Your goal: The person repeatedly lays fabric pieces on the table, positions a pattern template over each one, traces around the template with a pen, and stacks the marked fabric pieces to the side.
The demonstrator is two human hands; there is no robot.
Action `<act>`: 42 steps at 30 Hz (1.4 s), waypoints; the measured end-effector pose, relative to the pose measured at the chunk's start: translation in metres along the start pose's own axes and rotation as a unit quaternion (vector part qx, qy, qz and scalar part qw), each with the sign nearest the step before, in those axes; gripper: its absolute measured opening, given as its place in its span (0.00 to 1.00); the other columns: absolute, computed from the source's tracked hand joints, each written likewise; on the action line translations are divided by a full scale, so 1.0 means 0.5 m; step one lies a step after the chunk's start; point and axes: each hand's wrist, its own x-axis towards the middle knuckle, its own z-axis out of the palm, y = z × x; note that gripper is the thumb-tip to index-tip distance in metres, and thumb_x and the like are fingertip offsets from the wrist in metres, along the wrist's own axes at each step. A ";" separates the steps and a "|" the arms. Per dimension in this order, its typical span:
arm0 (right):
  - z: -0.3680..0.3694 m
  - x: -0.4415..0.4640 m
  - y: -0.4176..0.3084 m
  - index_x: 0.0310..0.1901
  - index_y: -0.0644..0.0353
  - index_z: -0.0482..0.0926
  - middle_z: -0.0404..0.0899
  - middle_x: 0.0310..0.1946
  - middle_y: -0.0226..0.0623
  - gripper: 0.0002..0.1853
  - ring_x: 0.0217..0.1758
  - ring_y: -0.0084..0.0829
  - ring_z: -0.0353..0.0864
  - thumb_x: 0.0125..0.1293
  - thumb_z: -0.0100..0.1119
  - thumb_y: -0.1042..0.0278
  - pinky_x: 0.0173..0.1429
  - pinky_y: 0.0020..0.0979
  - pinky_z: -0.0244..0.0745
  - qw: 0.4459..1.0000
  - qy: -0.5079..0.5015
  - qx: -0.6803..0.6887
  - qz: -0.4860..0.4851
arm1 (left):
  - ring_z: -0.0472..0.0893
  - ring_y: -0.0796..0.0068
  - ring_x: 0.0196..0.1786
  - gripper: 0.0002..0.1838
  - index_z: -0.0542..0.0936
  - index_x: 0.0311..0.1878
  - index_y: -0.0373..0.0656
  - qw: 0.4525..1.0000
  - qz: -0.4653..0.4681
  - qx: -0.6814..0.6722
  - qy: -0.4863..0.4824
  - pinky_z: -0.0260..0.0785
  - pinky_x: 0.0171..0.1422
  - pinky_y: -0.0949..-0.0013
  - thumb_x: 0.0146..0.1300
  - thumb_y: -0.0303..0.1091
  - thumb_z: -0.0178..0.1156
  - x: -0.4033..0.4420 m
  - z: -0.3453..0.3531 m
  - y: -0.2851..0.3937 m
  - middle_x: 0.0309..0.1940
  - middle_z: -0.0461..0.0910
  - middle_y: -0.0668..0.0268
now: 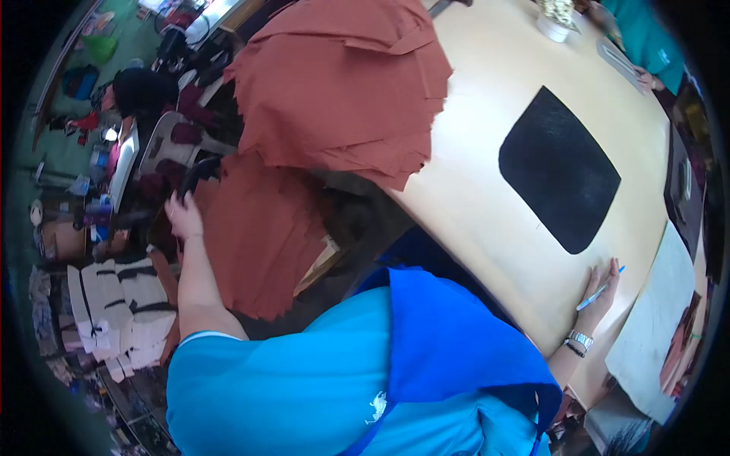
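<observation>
My left hand (182, 216) reaches out to the far edge of a lower stack of reddish-brown leather-like sheets (262, 232). Its fingers look stretched and slightly apart; whether they touch the top sheet I cannot tell. Over by the near right part of the pale table (471, 220), my right hand (599, 295) rests with a pen (591, 298) with a blue end held across its fingers. A black sheet with rounded corners (559, 171) lies flat on the table, beyond that hand. A bigger pile of reddish-brown sheets (342, 91) overhangs the table's left side.
A grey sheet (654, 327) hangs along the table's right edge. Across the table stand a white plant pot (553, 29) and a person in a teal shirt (646, 42). Bundles of cream pieces (125, 308) sit at the left. A chair (179, 140) stands among clutter.
</observation>
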 end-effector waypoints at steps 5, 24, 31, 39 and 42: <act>0.004 -0.002 0.007 0.63 0.64 0.70 0.70 0.66 0.49 0.23 0.71 0.42 0.68 0.68 0.60 0.73 0.75 0.39 0.61 1.000 0.019 0.018 -0.006 | 0.71 0.59 0.66 0.28 0.76 0.60 0.51 0.868 0.448 -0.198 -0.082 0.58 0.67 0.51 0.56 0.49 0.68 -0.033 -0.040 0.487 0.64 0.72 0.60; 0.010 -0.005 0.006 0.59 0.65 0.74 0.77 0.59 0.46 0.21 0.64 0.39 0.75 0.64 0.63 0.77 0.70 0.35 0.68 0.995 0.087 0.053 0.017 | 0.82 0.63 0.38 0.10 0.76 0.42 0.41 0.742 0.407 -0.529 -0.064 0.74 0.42 0.67 0.64 0.33 0.66 -0.167 -0.093 0.915 0.36 0.81 0.61; -0.013 -0.018 -0.059 0.60 0.56 0.74 0.71 0.67 0.42 0.21 0.70 0.37 0.69 0.65 0.64 0.69 0.75 0.46 0.57 0.910 0.076 0.402 0.074 | 0.81 0.66 0.29 0.09 0.78 0.36 0.44 0.458 0.588 -0.629 -0.222 0.75 0.33 0.66 0.54 0.21 0.65 -0.515 -0.250 1.107 0.29 0.79 0.64; -0.048 -0.038 -0.140 0.43 0.45 0.82 0.83 0.53 0.30 0.13 0.58 0.33 0.80 0.55 0.67 0.70 0.78 0.52 0.50 0.966 0.046 -0.050 -0.250 | 0.82 0.62 0.40 0.16 0.80 0.41 0.47 0.378 0.674 -0.596 -0.221 0.77 0.43 0.62 0.45 0.23 0.64 -0.626 -0.277 1.004 0.37 0.80 0.64; -0.077 -0.033 -0.164 0.40 0.47 0.82 0.85 0.40 0.24 0.12 0.44 0.29 0.83 0.54 0.65 0.74 0.73 0.50 0.61 0.964 0.065 -0.023 -0.257 | 0.82 0.58 0.46 0.16 0.80 0.45 0.43 0.488 0.645 -0.550 -0.206 0.75 0.51 0.57 0.51 0.22 0.60 -0.561 -0.261 0.971 0.41 0.82 0.60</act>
